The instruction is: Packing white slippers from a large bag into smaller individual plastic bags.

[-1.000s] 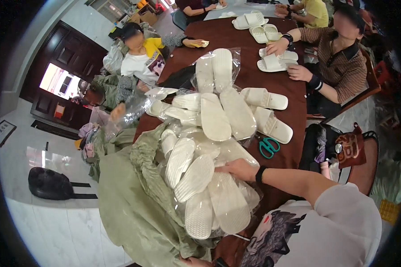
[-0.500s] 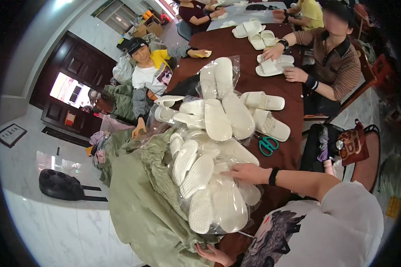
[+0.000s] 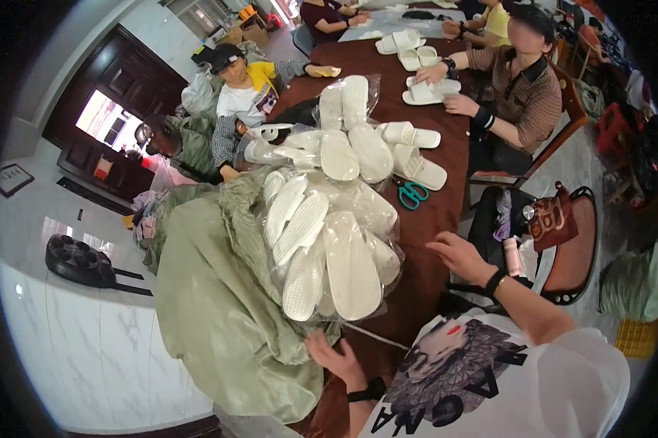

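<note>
White slippers in clear plastic bags (image 3: 353,266) lie heaped at the mouth of a large green cloth sack (image 3: 219,314). My left hand (image 3: 335,358) is beside the near edge of the sack with fingers spread and nothing held. Whether its fingertips touch the cloth is hard to tell. My right hand (image 3: 460,257) hovers over the table's right edge, to the right of the heap. Its fingers are extended and it holds nothing. More bagged slippers (image 3: 354,153) lie beyond the heap, with unbagged white slippers (image 3: 421,168) next to them.
Teal-handled scissors (image 3: 413,196) lie on the brown tablecloth (image 3: 438,212). Across the table, one person (image 3: 245,91) sits at left, and another (image 3: 522,95) handles a white slipper pair (image 3: 431,90) at right. A chair holding bags and a pink bottle (image 3: 515,257) stands at right.
My right hand has come off the bagged slippers and moved right, away from the heap. My left hand now shows more fully, open beside the sack. The whole view has shifted.
</note>
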Tool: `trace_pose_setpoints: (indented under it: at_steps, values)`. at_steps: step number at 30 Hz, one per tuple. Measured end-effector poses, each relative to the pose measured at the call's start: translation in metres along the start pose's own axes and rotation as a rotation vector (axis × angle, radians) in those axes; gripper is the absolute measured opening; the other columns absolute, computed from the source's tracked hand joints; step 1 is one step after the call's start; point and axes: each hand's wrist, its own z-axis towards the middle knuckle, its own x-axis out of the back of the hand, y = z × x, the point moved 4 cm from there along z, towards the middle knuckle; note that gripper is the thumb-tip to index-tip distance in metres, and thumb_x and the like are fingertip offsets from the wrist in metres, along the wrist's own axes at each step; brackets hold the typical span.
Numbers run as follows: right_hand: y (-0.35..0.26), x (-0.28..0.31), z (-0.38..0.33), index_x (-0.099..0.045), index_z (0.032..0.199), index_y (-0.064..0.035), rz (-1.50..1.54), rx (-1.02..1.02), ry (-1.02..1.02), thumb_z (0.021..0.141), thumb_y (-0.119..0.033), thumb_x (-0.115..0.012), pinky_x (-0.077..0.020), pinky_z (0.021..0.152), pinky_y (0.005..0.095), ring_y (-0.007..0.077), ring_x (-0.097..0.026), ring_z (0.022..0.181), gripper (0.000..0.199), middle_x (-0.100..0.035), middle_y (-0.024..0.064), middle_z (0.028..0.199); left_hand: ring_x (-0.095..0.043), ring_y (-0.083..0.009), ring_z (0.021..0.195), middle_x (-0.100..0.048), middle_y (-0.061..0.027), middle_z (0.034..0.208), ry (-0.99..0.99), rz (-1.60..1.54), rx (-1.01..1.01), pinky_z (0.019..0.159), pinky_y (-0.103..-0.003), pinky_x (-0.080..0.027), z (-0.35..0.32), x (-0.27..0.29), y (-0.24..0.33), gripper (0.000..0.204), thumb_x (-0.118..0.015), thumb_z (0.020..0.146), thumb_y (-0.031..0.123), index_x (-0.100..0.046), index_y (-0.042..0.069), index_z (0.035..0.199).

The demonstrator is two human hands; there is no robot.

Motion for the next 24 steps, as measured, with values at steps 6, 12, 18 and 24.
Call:
trace_pose_setpoints:
  at_steps: [6,12,18,24]
  values:
    - [0.013,-0.016,-0.021,-0.060,0.114,-0.0115,-0.019,0.001,-0.115,0.081,-0.004,-0.057,-0.0498,0.080,0.0392,0.0318,-0.060,0.095,0.034,-0.056,0.0115,0.105,-0.012,-0.0472,0.139,-0.019,-0.0171,0.153,-0.367,0.135,-0.305,0.110,-0.063,-0.011,0.044,-0.030,0.043,0.081,-0.078,0.070,0.015,-0.040,0.022,0.141]
    - [-0.021,-0.020,0.040,-0.056,0.121,-0.0117,0.019,0.159,-0.250,0.083,-0.005,-0.055,-0.0488,0.082,0.0378,0.0311,-0.059,0.097,0.038,-0.056,0.0124,0.110,-0.052,-0.0274,0.112,-0.061,-0.0112,0.116,-0.083,-0.110,-0.263,0.097,-0.046,-0.037,0.110,0.007,0.070,0.041,-0.061,0.079,0.002,-0.061,0.013,0.119]
    - [-0.051,-0.012,0.089,-0.041,0.139,-0.0057,0.792,0.029,-0.102,0.096,-0.021,-0.051,-0.0424,0.090,0.0309,0.0198,-0.053,0.100,0.046,-0.054,0.0101,0.110,-0.062,-0.0114,0.080,-0.067,-0.0059,0.095,0.474,-0.904,0.388,0.068,-0.026,-0.051,0.108,0.105,0.079,0.026,-0.055,0.097,0.019,-0.060,-0.002,0.111]
    - [-0.045,-0.057,0.075,-0.047,0.130,-0.0068,0.452,0.085,-0.380,0.094,-0.023,-0.053,-0.0471,0.080,0.0356,0.0265,-0.061,0.089,0.040,-0.063,0.0144,0.095,-0.061,-0.0188,0.095,-0.063,-0.0104,0.107,0.125,-0.832,0.826,0.084,-0.030,-0.048,0.007,0.046,-0.012,0.038,-0.051,0.099,0.024,-0.050,-0.004,0.124]
